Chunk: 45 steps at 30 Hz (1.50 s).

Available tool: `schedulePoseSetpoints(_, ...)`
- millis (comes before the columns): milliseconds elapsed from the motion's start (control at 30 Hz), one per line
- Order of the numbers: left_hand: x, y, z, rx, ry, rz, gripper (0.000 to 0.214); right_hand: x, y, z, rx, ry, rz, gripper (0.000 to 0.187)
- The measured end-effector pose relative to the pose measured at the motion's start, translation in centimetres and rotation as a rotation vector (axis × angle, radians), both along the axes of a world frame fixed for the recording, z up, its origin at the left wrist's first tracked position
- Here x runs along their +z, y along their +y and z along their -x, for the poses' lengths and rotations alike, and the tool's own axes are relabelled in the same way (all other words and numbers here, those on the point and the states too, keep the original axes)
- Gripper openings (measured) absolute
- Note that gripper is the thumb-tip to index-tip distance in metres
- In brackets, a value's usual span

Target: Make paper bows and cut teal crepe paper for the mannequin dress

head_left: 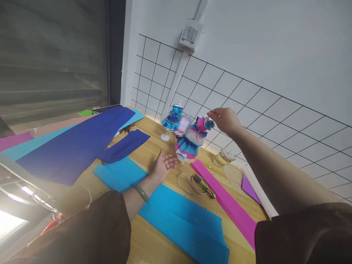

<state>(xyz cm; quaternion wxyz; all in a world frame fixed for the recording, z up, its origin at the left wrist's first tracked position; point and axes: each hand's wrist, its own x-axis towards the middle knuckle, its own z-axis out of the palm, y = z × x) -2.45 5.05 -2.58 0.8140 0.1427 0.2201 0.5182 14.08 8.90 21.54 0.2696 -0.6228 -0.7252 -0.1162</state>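
Note:
A miniature dress form point(201, 124) wears a layered pink, blue and white crepe paper dress point(189, 147) with a pleated rosette at its shoulder. My right hand point(226, 119) is at its top, thumb and fingers pinched together; what lies between the fingertips is too small to make out. Palm up, my left hand point(164, 167) rests open just left of the dress's hem, holding nothing. Behind stands a second small form in a blue tiered dress point(172, 121) on a white round base point(165, 137). A blurred patch covers part of the space between the two.
Scissors point(202, 185) lie on the wooden table point(170, 229) beside a pink paper strip point(225, 201). Light blue paper point(189, 220) spreads in front, dark blue paper point(74, 143) at left. A glass jar point(224, 157) stands near the wire grid point(247, 102) at the wall.

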Motion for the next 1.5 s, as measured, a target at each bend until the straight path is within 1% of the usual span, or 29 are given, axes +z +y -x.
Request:
schedulePoseSetpoints(200, 0.0, 0.1, 0.0, -0.023, 0.047, 0.004, 0.052, 1.4, -0.1, -2.9, -0.085, -0.017, -0.030, 0.027)
schedulePoseSetpoints(333, 0.1, 0.0, 0.0, -0.041, 0.080, 0.008, 0.048, 2.0, -0.4, -5.3, -0.151, -0.008, 0.017, 0.034)
schedulePoseSetpoints(433, 0.1, -0.1, 0.0, -0.050, 0.092, 0.009, 0.046, 2.0, -0.4, -7.1, -0.196, -0.011, 0.033, 0.035)
schedulePoseSetpoints(567, 0.1, -0.2, -0.1, -0.065, 0.100, -0.003, 0.045, 1.1, 0.2, -9.6, -0.245, -0.049, 0.063, 0.031)
schedulePoseSetpoints(667, 0.0, -0.2, -0.1, -0.077, 0.110, -0.003, 0.045, 0.1, 0.8, -11.3, -0.310, -0.062, 0.047, 0.027)
schedulePoseSetpoints(867, 0.0, -0.1, -0.1, -0.098, 0.123, -0.022, 0.044, -1.7, 2.1, -13.4, -0.352, -0.028, 0.066, 0.028)
schedulePoseSetpoints(1067, 0.4, -0.2, -0.2, -0.112, 0.157, -0.005, 0.042, -2.7, 3.3, -14.5, -0.349, 0.008, 0.084, 0.028)
schedulePoseSetpoints(1233, 0.9, -0.4, -0.3, -0.129, 0.202, -0.009, 0.040, -3.1, 4.1, -15.0, -0.327, 0.037, 0.088, 0.025)
schedulePoseSetpoints(1367, 0.6, -0.2, -0.4, -0.134, 0.213, -0.021, 0.042, -3.3, 4.8, -15.3, -0.323, 0.068, 0.062, 0.024)
schedulePoseSetpoints(1500, -0.2, -0.1, -0.5, -0.142, 0.219, -0.058, 0.043, -3.7, 5.2, -15.3, -0.341, 0.117, 0.016, 0.032)
